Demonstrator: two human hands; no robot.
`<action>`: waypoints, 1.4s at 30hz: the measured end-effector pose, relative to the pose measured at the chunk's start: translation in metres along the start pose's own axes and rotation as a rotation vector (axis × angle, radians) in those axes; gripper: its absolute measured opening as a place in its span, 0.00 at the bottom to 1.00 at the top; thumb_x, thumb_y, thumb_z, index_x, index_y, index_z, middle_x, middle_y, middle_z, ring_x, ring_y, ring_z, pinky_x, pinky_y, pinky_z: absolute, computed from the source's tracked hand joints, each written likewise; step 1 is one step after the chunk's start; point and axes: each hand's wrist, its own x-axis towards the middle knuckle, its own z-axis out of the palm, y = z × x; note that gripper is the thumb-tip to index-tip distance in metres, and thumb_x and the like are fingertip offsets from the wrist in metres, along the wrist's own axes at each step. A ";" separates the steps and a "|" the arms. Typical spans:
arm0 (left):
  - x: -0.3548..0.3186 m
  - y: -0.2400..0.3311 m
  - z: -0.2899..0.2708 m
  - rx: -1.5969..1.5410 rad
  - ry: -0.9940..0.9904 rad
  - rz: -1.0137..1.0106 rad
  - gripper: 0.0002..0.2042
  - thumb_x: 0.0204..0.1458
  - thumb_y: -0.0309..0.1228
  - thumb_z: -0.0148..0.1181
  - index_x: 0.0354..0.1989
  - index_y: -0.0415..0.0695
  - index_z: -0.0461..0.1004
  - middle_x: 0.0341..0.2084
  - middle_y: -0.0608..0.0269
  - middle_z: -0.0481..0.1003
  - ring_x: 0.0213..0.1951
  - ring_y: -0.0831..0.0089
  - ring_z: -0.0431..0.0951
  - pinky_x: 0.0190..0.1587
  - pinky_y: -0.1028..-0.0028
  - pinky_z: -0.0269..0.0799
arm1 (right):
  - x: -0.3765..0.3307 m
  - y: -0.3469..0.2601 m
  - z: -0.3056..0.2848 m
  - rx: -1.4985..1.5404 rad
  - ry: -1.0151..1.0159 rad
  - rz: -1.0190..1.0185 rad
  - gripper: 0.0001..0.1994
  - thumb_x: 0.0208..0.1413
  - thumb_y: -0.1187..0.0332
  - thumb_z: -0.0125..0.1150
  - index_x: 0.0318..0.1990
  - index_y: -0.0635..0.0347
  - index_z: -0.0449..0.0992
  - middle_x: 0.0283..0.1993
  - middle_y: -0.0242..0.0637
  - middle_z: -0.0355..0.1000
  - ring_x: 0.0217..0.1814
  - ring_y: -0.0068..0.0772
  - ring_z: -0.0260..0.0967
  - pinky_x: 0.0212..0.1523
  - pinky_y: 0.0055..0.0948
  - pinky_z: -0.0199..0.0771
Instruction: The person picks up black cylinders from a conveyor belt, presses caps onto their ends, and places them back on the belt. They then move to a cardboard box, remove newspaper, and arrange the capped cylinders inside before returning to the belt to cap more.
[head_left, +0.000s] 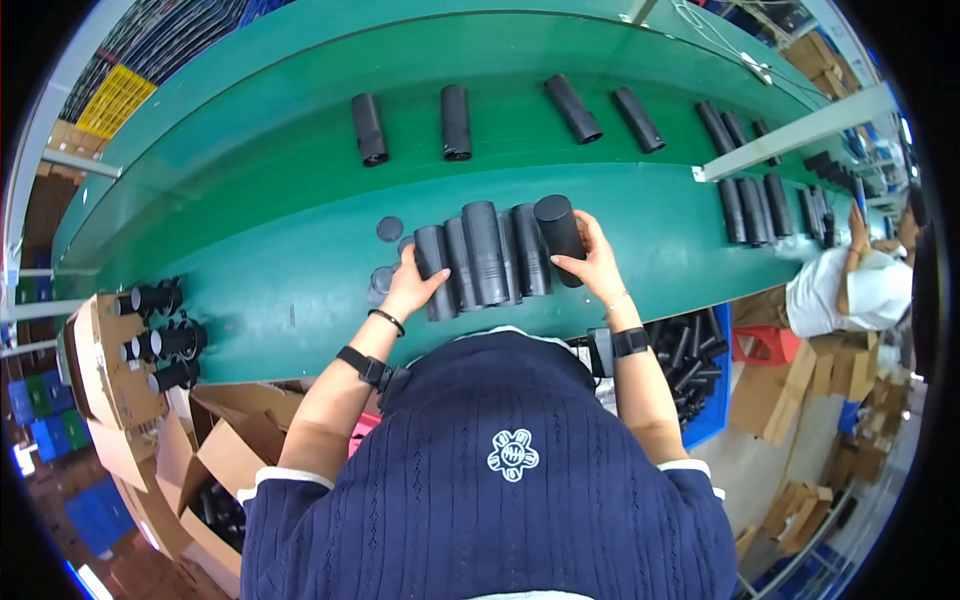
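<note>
A row of several black ribbed tubes (pixel 484 255) lies side by side on the green bench right in front of me. My left hand (pixel 412 286) is closed on the leftmost black tube (pixel 432 262), thumb across its near part. At the row's right end, my right hand (pixel 592 262) grips a black tube (pixel 562 240), tilted so its round flat end shows. Thumb and fingers sit on opposite sides of it. A few loose dark round discs, one a black cap (pixel 390 229), lie beside my left hand, some partly hidden by it.
Black tubes (pixel 456 122) lie spaced along the far strip of the green bench (pixel 270 280). More tubes (pixel 757 210) lie to the right, near a co-worker (pixel 842 290). A carton (pixel 103 350) with black cylinders stands at left; a blue bin (pixel 712 428) of black parts stands below right.
</note>
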 end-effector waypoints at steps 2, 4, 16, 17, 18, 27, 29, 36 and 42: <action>-0.002 -0.002 0.000 0.091 0.048 0.040 0.46 0.47 0.48 0.65 0.63 0.28 0.46 0.52 0.28 0.66 0.55 0.43 0.69 0.56 0.60 0.66 | -0.002 -0.003 0.006 -0.058 0.014 -0.032 0.40 0.39 0.77 0.71 0.63 0.59 0.57 0.50 0.38 0.70 0.50 0.29 0.69 0.51 0.29 0.69; 0.000 -0.006 -0.001 0.112 0.049 0.014 0.47 0.47 0.49 0.64 0.63 0.27 0.46 0.50 0.28 0.66 0.53 0.42 0.69 0.56 0.59 0.66 | -0.003 -0.005 0.010 -0.096 0.057 -0.069 0.39 0.37 0.76 0.72 0.61 0.59 0.60 0.50 0.37 0.70 0.49 0.29 0.68 0.49 0.28 0.68; -0.027 0.059 -0.036 -0.433 -0.057 0.316 0.31 0.47 0.32 0.68 0.58 0.44 0.58 0.50 0.52 0.63 0.53 0.64 0.67 0.53 0.66 0.69 | -0.008 -0.069 0.067 -0.622 0.053 -0.338 0.37 0.32 0.72 0.74 0.56 0.59 0.65 0.50 0.42 0.68 0.51 0.42 0.66 0.50 0.36 0.68; -0.033 0.075 -0.040 -0.561 -0.167 0.343 0.31 0.47 0.31 0.68 0.58 0.45 0.57 0.51 0.54 0.63 0.55 0.65 0.66 0.55 0.65 0.69 | -0.007 -0.076 0.078 -0.680 0.035 -0.353 0.37 0.32 0.72 0.74 0.56 0.59 0.66 0.50 0.43 0.68 0.51 0.45 0.66 0.51 0.37 0.68; -0.037 0.084 -0.039 -0.710 -0.177 0.366 0.32 0.45 0.30 0.70 0.56 0.44 0.58 0.51 0.55 0.64 0.55 0.66 0.66 0.54 0.66 0.69 | -0.004 -0.082 0.089 -0.708 0.016 -0.400 0.36 0.33 0.71 0.74 0.55 0.59 0.65 0.50 0.45 0.67 0.52 0.48 0.66 0.50 0.38 0.68; -0.063 0.056 -0.090 -1.115 -0.147 0.295 0.26 0.51 0.26 0.65 0.59 0.41 0.62 0.49 0.64 0.72 0.52 0.73 0.71 0.57 0.71 0.66 | 0.022 -0.103 0.141 0.105 -0.376 -0.046 0.18 0.61 0.69 0.53 0.59 0.60 0.67 0.41 0.29 0.68 0.39 0.20 0.67 0.41 0.17 0.67; -0.074 0.041 -0.092 -1.100 -0.148 0.308 0.28 0.52 0.31 0.65 0.60 0.40 0.60 0.51 0.61 0.70 0.53 0.73 0.69 0.58 0.70 0.64 | 0.032 -0.110 0.155 0.213 -0.489 0.134 0.19 0.63 0.67 0.50 0.61 0.59 0.66 0.38 0.30 0.69 0.35 0.19 0.67 0.36 0.18 0.68; -0.097 -0.011 -0.076 -1.055 -0.118 0.193 0.27 0.60 0.34 0.52 0.65 0.40 0.51 0.56 0.60 0.64 0.60 0.72 0.62 0.62 0.68 0.57 | 0.035 -0.081 0.215 0.331 -0.663 0.447 0.17 0.62 0.69 0.51 0.58 0.57 0.71 0.26 0.25 0.69 0.24 0.14 0.66 0.25 0.14 0.68; -0.099 -0.038 -0.060 -1.356 -0.065 0.092 0.24 0.59 0.35 0.44 0.63 0.41 0.54 0.53 0.59 0.65 0.56 0.71 0.65 0.60 0.69 0.59 | 0.026 -0.062 0.240 0.333 -0.672 0.540 0.18 0.60 0.70 0.53 0.57 0.58 0.71 0.29 0.25 0.71 0.22 0.11 0.64 0.22 0.12 0.67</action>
